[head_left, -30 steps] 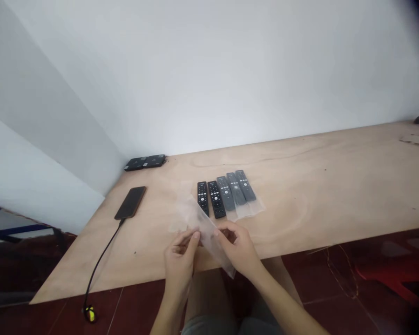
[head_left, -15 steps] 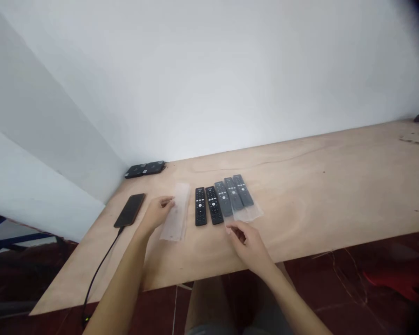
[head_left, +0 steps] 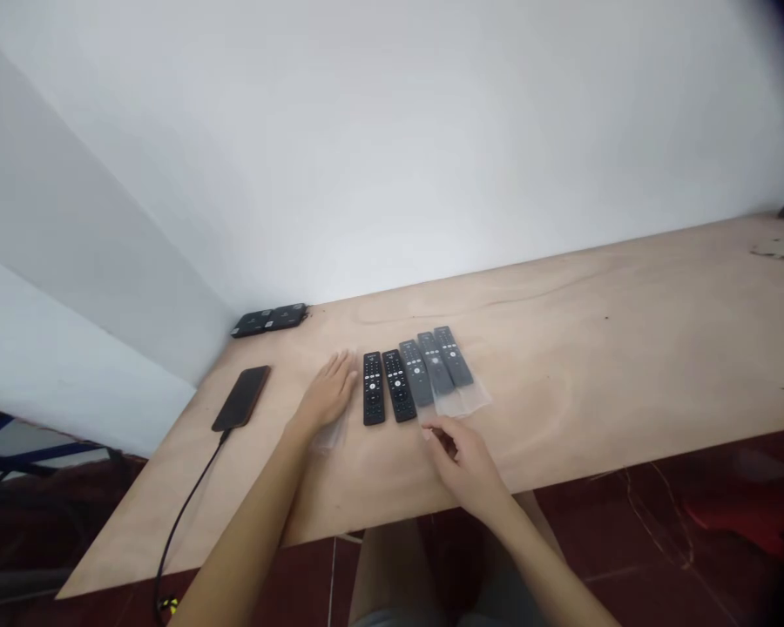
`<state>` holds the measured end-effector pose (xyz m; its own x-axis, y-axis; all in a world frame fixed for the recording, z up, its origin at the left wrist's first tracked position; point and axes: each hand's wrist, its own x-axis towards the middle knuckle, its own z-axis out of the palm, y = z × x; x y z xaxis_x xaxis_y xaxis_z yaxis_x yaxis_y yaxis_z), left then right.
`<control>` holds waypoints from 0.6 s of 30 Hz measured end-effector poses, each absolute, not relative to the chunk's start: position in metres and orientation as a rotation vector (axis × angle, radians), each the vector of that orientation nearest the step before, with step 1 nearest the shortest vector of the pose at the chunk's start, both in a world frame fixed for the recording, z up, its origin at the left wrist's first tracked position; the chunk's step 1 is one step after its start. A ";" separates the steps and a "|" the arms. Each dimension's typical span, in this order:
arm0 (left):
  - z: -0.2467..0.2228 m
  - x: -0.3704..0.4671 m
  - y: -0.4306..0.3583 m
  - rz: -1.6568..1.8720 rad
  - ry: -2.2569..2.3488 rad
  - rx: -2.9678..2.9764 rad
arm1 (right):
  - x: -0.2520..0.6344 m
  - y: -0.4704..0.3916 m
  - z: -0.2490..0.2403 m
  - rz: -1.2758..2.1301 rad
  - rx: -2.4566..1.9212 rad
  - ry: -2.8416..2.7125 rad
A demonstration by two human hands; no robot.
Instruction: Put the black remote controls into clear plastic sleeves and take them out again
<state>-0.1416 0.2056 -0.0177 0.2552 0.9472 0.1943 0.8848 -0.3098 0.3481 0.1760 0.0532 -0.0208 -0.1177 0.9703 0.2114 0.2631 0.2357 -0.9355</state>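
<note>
Nearest, the right hand (head_left: pixel 467 457) hovers over or rests at the front of the wooden table (head_left: pixel 562 435), fingers curled in and fingertips at the lower end of the bagged remotes; whether it pinches any film cannot be told. The left hand (head_left: pixel 328 396) lies palm down with fingers stretched out, gripping nothing, spread over a clear plastic sleeve (head_left: pixel 327 438) on the table, just left of the remotes. The sleeve looks thin, limp and nearly weightless, likely slippery and quick to crease or cling; a pinch at one edge of its mouth would suit it best. It is milky, see-through, long and narrow, mostly hidden by the hand.

Beyond the fingertips, two bare remotes (head_left: pixel 373 389) lie face up, side by side with a narrow gap. They are slim, black bars with small pale buttons and a round white one near the middle. They should be stiff, light and fairly sturdy, easily taken by the long sides at mid-length. To their right, three bagged remotes (head_left: pixel 435 361) fan out, greyed by film whose loose ends stick out toward the person; these probably slide more readily, so a grip through the film around the solid body seems safer.
</note>
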 end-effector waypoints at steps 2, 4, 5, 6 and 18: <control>-0.026 -0.140 0.211 0.486 1.788 2.341 | 0.176 0.053 -0.020 0.958 -1.181 -1.578; -0.030 -0.140 0.213 0.428 1.855 2.315 | 0.175 0.052 -0.019 0.953 -1.182 -1.579; -0.031 -0.139 0.213 0.402 1.885 2.301 | 0.175 0.052 -0.019 0.945 -1.188 -1.581; -0.031 -0.139 0.213 0.378 1.911 2.290 | 0.175 0.052 -0.019 0.936 -1.194 -1.585; -0.025 -0.129 0.206 0.250 2.019 2.290 | 0.173 0.050 -0.023 0.914 -1.222 -1.650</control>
<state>-0.1285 0.2064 -0.0247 0.1190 0.9904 0.0699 0.9776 -0.1292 0.1663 0.1735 0.0504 -0.0234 -0.1453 0.9662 0.2128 0.3318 0.2502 -0.9096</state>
